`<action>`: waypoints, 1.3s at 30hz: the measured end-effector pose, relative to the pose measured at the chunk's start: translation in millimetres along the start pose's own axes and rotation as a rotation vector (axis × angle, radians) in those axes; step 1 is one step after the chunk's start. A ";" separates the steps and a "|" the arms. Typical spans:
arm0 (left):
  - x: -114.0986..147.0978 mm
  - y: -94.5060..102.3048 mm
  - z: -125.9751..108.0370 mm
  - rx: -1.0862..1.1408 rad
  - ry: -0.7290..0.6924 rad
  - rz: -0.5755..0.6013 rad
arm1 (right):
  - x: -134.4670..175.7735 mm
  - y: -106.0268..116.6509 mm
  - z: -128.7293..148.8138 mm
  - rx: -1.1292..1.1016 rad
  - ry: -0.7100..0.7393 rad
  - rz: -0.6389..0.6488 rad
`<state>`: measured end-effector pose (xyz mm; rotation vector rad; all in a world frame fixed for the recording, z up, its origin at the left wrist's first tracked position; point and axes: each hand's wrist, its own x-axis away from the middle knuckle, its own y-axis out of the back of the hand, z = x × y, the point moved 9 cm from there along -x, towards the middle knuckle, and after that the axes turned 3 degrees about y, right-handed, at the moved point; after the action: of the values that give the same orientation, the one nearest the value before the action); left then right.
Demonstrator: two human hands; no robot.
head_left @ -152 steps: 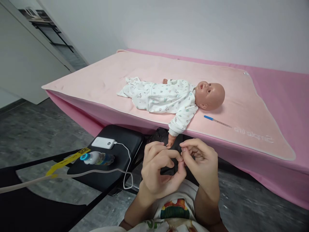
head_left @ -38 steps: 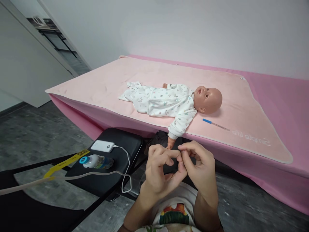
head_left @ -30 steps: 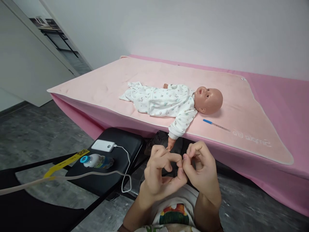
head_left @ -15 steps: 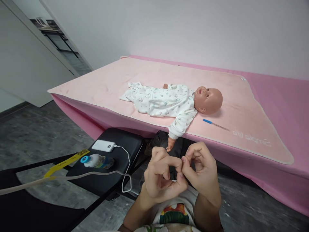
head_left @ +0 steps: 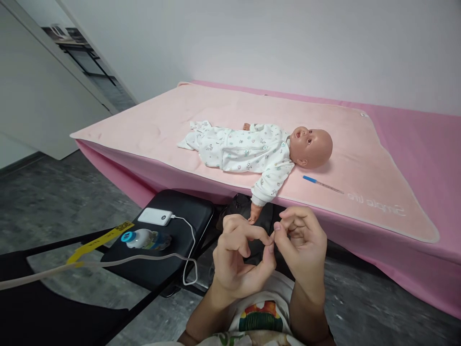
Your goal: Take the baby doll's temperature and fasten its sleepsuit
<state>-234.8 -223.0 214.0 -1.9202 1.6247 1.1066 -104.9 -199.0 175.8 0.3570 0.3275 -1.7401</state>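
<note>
In front of my lap, my left hand (head_left: 239, 257) curls with the tips of thumb and index finger pinched together. Close against it is my right hand (head_left: 300, 245), its thumb and forefinger also drawn into a pinch. Whatever is between the fingertips, if anything, is too small to make out. Beyond them a baby doll (head_left: 245, 149) in a white printed outfit lies on its back on a pink blanket (head_left: 144, 115). One doll arm hangs over the near edge, just above my left hand. A thermometer-like stick with a blue end (head_left: 310, 179) lies beside the doll's head.
A black chair (head_left: 180, 204) on the left carries a white power bank (head_left: 154, 216) with a cable and a blue-capped bottle (head_left: 144, 239). A pale cable (head_left: 108, 263) crosses in front. A dark bag (head_left: 239, 209) sits under the table's pink cover (head_left: 410, 269).
The right hand has shifted slightly, its thumb and forefinger now a little apart from the left fingertips. The doll and the stick stay where they were.
</note>
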 end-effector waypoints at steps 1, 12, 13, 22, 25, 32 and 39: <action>-0.1 0.3 -0.3 0.001 -0.001 -0.002 | -0.3 -0.6 0.5 0.006 0.005 0.003; -0.1 -0.3 -0.6 -0.014 0.003 0.007 | -1.3 -1.3 4.1 0.020 0.030 0.003; 0.2 -0.5 -0.2 -0.020 0.006 0.010 | -1.2 -1.4 3.8 0.024 0.028 0.002; 0.3 -2.1 -1.6 -0.050 -0.033 0.063 | 2.4 -1.0 5.8 0.078 0.057 0.055; -1.6 -2.9 -4.1 -0.043 -0.063 0.086 | 4.1 -2.3 3.6 0.084 0.025 0.089; -3.4 -1.4 -5.9 -0.055 -0.072 0.072 | 4.1 -8.2 3.1 0.096 -0.014 0.144; 0.6 -1.6 -5.6 -0.028 -0.077 0.056 | 3.8 -7.9 4.9 0.091 0.011 0.124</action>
<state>-231.6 -227.1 216.7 -1.8364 1.6383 1.2162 -113.6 -202.9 178.8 0.4437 0.2294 -1.6352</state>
